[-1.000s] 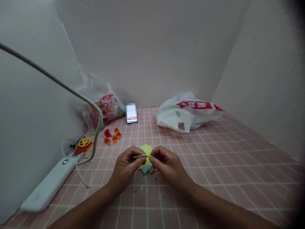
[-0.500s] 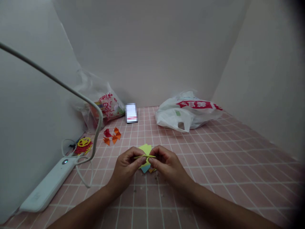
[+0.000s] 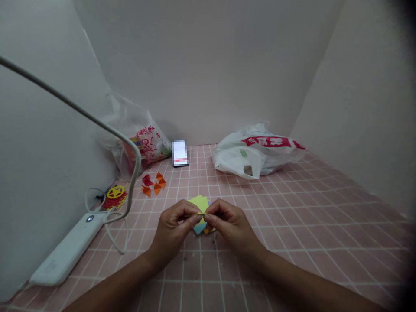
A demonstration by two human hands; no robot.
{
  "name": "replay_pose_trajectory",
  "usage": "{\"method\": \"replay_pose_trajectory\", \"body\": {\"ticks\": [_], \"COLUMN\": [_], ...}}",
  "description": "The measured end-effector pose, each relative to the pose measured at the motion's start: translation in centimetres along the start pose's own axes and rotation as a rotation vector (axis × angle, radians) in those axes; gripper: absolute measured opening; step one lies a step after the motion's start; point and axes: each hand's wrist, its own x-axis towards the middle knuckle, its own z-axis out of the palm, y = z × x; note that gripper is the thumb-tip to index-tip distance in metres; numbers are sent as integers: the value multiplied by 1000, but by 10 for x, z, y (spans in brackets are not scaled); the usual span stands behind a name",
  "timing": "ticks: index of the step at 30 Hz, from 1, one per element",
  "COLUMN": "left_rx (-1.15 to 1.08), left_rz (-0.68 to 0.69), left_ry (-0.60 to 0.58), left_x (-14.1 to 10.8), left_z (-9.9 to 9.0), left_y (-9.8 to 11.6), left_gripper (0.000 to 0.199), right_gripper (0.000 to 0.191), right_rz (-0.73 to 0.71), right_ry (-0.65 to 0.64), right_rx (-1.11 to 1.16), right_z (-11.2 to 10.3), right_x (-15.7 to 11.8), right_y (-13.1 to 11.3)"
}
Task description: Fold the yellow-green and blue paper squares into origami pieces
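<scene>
My left hand (image 3: 177,223) and my right hand (image 3: 226,219) meet near the middle of the head view, both closed in a pinch. Between their thumbs and fingers they hold a small folded piece of yellow paper (image 3: 201,213), seen nearly edge-on and mostly covered by the fingertips. Just beneath and behind it lies a pile of coloured paper sheets (image 3: 199,200), yellow on top, with blue and orange corners showing. To the left, beyond my left hand, several folded orange and red paper pieces (image 3: 157,188) rest on the tiled surface.
A white power bank (image 3: 66,249) with a cable (image 3: 130,199) lies at the left, beside yellow and red cut-out shapes (image 3: 116,193). Farther back stand a filled plastic bag (image 3: 149,145), a lit phone (image 3: 180,152) and a white plastic bag (image 3: 234,158). Walls enclose the pink tiled surface (image 3: 292,225).
My fingertips have come closer together over the yellow paper, and less of it shows now. The pile and the folded pieces stay where they were.
</scene>
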Motion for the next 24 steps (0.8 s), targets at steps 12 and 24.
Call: {"method": "replay_pose_trajectory", "body": {"ticks": [12, 24], "left_rx": [-186, 10], "left_rz": [-208, -106], "left_ry": [59, -30], "left_x": [5, 3], "left_z": [-3, -2], "left_y": [-3, 2], "left_gripper": [15, 16], "right_gripper": [22, 18], "right_rz": [37, -146], "right_ry": [-27, -16], "right_rx": [-12, -343], "right_z": [-7, -7], "right_x": [8, 0], "right_y": [3, -2]}}
